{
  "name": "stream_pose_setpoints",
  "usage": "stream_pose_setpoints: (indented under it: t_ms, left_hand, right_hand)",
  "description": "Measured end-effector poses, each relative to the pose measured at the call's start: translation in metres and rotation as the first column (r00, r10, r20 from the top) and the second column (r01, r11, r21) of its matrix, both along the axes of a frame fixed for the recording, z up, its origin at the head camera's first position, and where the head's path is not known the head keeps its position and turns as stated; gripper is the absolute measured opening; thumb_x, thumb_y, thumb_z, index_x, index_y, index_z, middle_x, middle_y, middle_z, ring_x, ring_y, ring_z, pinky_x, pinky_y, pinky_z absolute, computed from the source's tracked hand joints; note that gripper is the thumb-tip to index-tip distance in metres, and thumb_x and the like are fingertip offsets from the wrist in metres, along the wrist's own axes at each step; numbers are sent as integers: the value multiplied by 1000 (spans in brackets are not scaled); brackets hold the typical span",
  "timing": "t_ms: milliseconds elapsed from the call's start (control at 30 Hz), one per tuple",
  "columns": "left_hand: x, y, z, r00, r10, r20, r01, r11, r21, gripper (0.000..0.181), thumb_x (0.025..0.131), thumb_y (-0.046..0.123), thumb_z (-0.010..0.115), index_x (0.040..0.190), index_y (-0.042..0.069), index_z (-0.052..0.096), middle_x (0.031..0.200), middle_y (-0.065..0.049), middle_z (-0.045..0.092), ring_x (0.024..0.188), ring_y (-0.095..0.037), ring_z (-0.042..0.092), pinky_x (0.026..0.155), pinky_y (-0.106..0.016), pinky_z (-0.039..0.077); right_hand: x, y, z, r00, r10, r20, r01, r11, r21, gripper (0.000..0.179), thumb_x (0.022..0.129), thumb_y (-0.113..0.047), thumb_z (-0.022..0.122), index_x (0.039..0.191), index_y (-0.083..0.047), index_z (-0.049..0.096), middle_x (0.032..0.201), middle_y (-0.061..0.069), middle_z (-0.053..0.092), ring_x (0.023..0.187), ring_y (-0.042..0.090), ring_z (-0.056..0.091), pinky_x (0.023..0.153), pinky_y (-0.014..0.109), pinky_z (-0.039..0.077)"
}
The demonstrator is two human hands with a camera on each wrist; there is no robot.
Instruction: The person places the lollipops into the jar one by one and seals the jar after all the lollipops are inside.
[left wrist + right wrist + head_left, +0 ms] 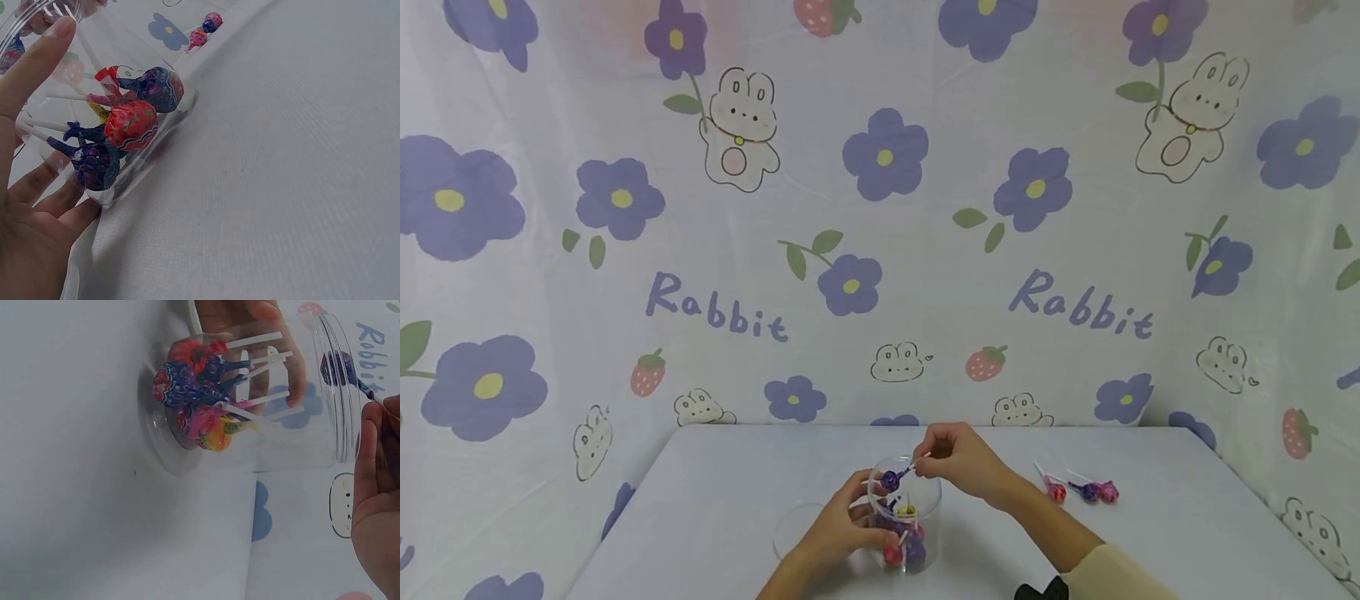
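Observation:
A clear round jar stands upright on the table, with several wrapped lollipops heads down inside, their white sticks pointing up. My left hand grips the jar's left side; in the left wrist view, its thumb lies along the wall near the rim. At the jar's mouth, my right hand pinches the white stick of a dark purple lollipop. That lollipop's head overlaps the jar's opening in the head view and shows behind the ridged rim in the right wrist view.
To the right lie a red lollipop, a dark blue lollipop and a pink lollipop. A clear round lid lies left of the jar, partly behind my left arm. A printed curtain rises at the table's back edge.

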State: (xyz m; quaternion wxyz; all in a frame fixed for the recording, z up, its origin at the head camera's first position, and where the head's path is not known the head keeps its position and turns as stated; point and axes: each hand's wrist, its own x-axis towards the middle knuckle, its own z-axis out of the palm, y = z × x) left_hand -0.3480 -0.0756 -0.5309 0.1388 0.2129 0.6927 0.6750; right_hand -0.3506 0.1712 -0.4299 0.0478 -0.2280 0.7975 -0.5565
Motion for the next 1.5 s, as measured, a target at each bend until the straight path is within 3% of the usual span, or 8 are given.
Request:
stream_pose_setpoints:
  t_ms: [300,700,1133,1300,1500]
  left_hand:
    - [-1,-1,-2,1000,-19,-4,20,999,30,91,81,15,92,155,9,38,148,-19,46,132,-38,55,107,-45,48]
    - [2,-2,1,1000,-20,-5,20,999,42,91,81,13,91,154,8,38,148,-20,45,132,-38,54,106,-44,49]
    - [0,-2,-2,996,-94,-2,94,989,112,86,82,12,90,153,17,41,146,-16,47,128,-33,58,102,-38,52]
    - [-2,-1,-4,995,-95,-9,96,989,111,86,81,12,91,152,18,43,144,-16,48,126,-32,60,101,-37,52]
    - [-2,-3,-5,997,-79,3,78,991,112,87,80,12,92,151,17,43,145,-17,47,128,-34,59,101,-37,52]
  right_hand:
    - [4,-12,6,994,62,-89,-52,993,104,8,90,-5,76,92,-2,69,91,4,70,80,19,65,69,27,56]
    - [2,-27,8,971,192,-140,-154,958,243,7,91,-2,74,87,-6,70,83,1,73,78,17,72,73,27,59]
    - [4,-45,8,917,356,-179,-238,850,470,16,87,3,74,87,-13,73,79,-15,67,74,0,64,71,20,56]
    - [5,-42,12,904,379,-198,-258,852,456,14,88,5,75,94,-8,76,85,-10,70,78,1,66,75,21,57]
    - [4,-33,15,912,363,-193,-260,873,412,11,91,0,76,100,-6,77,91,-2,74,82,3,67,78,22,58]
